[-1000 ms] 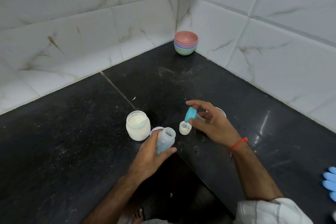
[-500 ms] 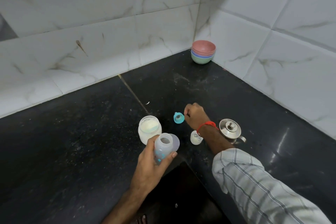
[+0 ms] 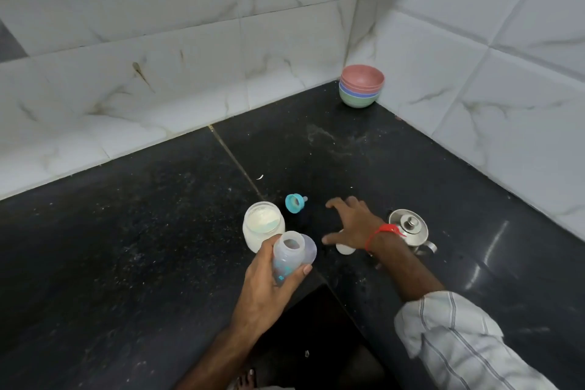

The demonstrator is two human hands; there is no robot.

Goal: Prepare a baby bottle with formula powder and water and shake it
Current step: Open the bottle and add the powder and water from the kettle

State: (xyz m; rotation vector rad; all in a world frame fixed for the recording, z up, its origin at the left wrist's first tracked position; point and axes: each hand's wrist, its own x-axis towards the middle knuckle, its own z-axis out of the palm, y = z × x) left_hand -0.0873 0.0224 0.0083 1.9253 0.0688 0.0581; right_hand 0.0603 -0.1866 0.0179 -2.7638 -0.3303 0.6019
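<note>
My left hand [image 3: 269,282] grips a clear, uncapped baby bottle [image 3: 286,258] above the near edge of the black counter [image 3: 126,247]. Just behind it stands an open jar of white formula powder [image 3: 263,226]. The teal bottle collar with its teat [image 3: 294,203] lies on its side on the counter. My right hand [image 3: 354,225] hovers to the right of it, fingers spread, holding nothing. A small white cap [image 3: 345,248] sits partly hidden under that hand. A steel kettle [image 3: 408,228] stands to the right of my wrist.
Stacked coloured bowls [image 3: 361,90] sit in the far corner. A translucent lid [image 3: 308,248] lies beside the bottle. White tiled walls enclose the counter at the back and right. The counter drops away at a notch below my hands.
My right hand set the teal collar down on the counter, let go and drew back to the right with fingers spread. The left hand still holds the bottle.
</note>
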